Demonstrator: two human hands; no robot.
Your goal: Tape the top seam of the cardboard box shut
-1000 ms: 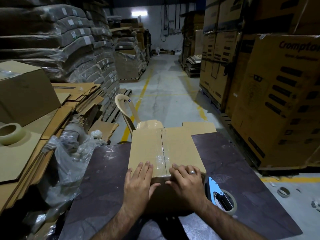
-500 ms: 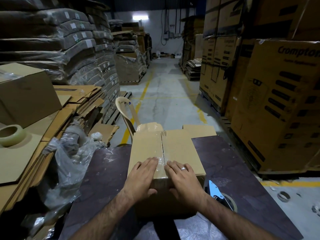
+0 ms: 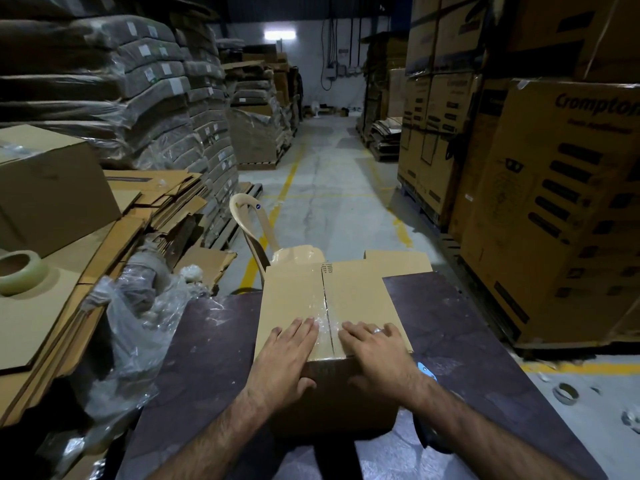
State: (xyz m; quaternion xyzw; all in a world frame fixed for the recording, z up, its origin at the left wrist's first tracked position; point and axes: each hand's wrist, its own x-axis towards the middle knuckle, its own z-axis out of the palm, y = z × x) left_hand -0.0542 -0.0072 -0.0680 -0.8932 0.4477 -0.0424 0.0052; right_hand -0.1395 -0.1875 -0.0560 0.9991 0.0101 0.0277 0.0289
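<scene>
Head view: my left hand [image 3: 289, 355] and right hand [image 3: 375, 355] lie flat, palms down, fingers spread and gripping nothing, on the near top edge of the box [image 3: 329, 299]; clear tape [image 3: 323, 318] over its seam runs between them, on the table [image 3: 467, 341]

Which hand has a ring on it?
The right hand does: a silver band sits on one finger. The left hand is bare. Both lie flat on the cardboard box, one on each side of the taped seam.
</scene>
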